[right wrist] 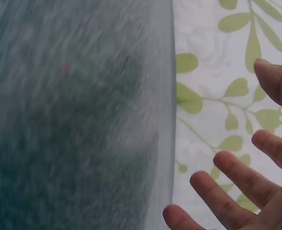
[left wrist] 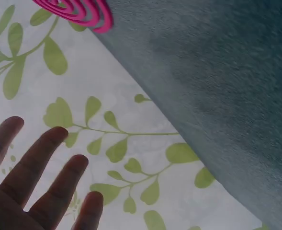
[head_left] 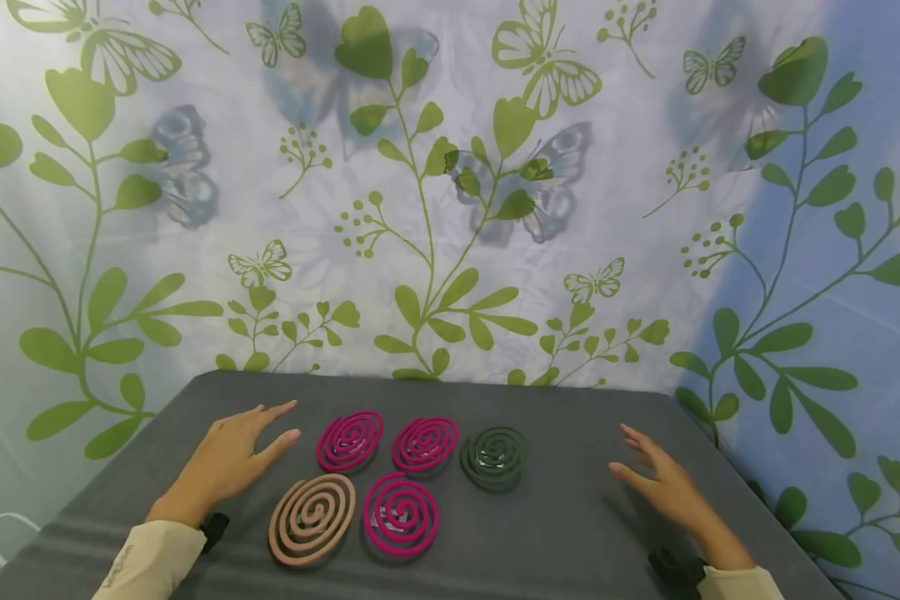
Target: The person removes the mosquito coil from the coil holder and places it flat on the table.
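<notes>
Left hand [head_left: 225, 454] had its fingers [left wrist: 35, 165] straight-ish and spread, holding nothing, just left of the coils; right hand [head_left: 663, 483] likewise spread and unloaded, well right of the green one. Five spiral coils lay flat on the grey table [head_left: 570, 525], between the hands. Back row, left to right: left pink coil [head_left: 351, 440], middle pink coil [head_left: 425, 444], dark green coil [head_left: 495, 454]. Front row: tan coil [head_left: 315, 515], then front pink coil [head_left: 403, 512]. All roundish; true long axis hard to call. In the head view, left pink and tan outlines ran long from near-left to far-right. Coils looked matte, evenly wound, gaps between turns; pinks vivid magenta. Pale patches showed at several centers. Beyond: leaf-and-butterfly curtain [head_left: 427, 333].
</notes>
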